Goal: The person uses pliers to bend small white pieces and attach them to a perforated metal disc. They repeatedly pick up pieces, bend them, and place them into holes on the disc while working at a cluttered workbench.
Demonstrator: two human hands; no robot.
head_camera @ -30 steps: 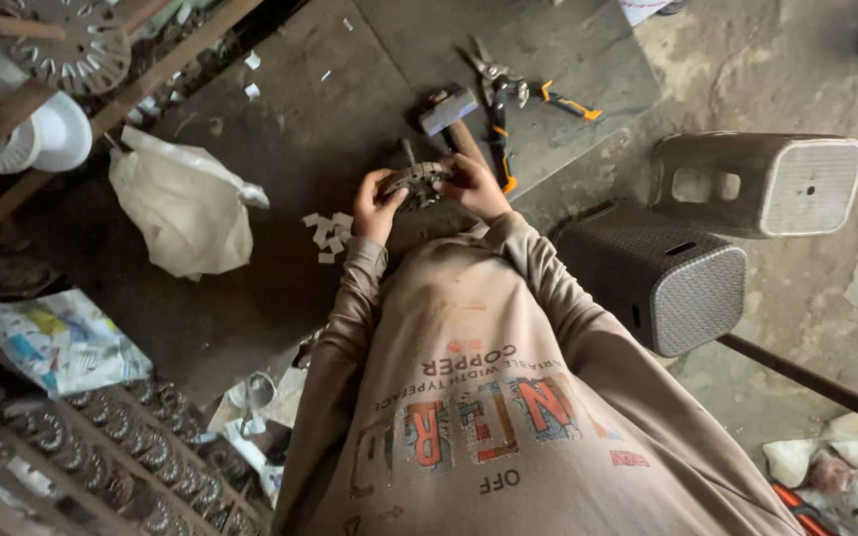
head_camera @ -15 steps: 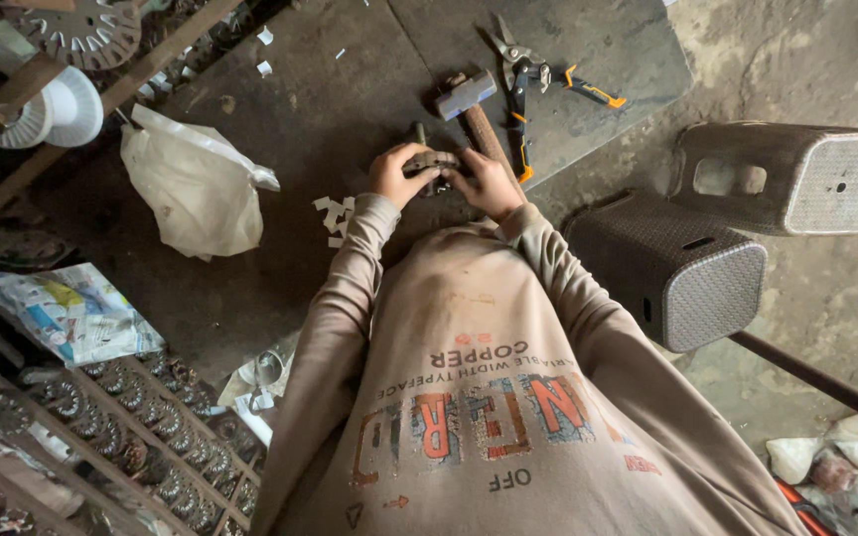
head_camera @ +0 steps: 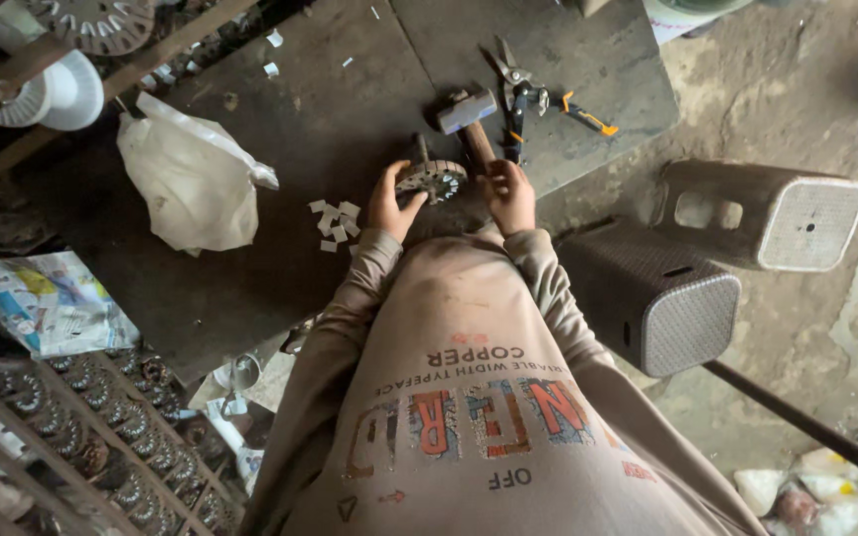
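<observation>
Change since earlier view: the hands have drawn apart; half a second ago both were closed together around the round metal part, and now the part lies on the board with a hand at either side.
Work board [head_camera: 280,149]: dark, scuffed slab on the ground in front of the person, bearing the tools and loose pieces.
Stools [head_camera: 662,298]: two grey plastic stools tipped on their sides to the right of the board, on the rough concrete.
White bag [head_camera: 191,179]: crumpled plastic sack on the board's left part, well apart from the hands.
Printed packet [head_camera: 42,303]: flattened, colourful wrapper off the board's left edge.
Left hand [head_camera: 389,203]: fingers loosely curled, fingertips touching the left rim of the toothed disc; not clamped round it.
Right hand [head_camera: 510,194]: curled at the near end of the hammer's wooden handle; whether it actually grips the handle cannot be told.
Hammer [head_camera: 469,119]: steel head pointing away from the person, handle running back to the right hand, just right of the disc.
Snips [head_camera: 513,84]: metal cutters beyond the hammer, beside black-and-orange pliers [head_camera: 573,111].
Toothed disc [head_camera: 431,181]: small round metal part with a slotted rim, lying on the board between the two hands.
White chips [head_camera: 335,218]: small pale scraps clustered just left of the left hand.
</observation>
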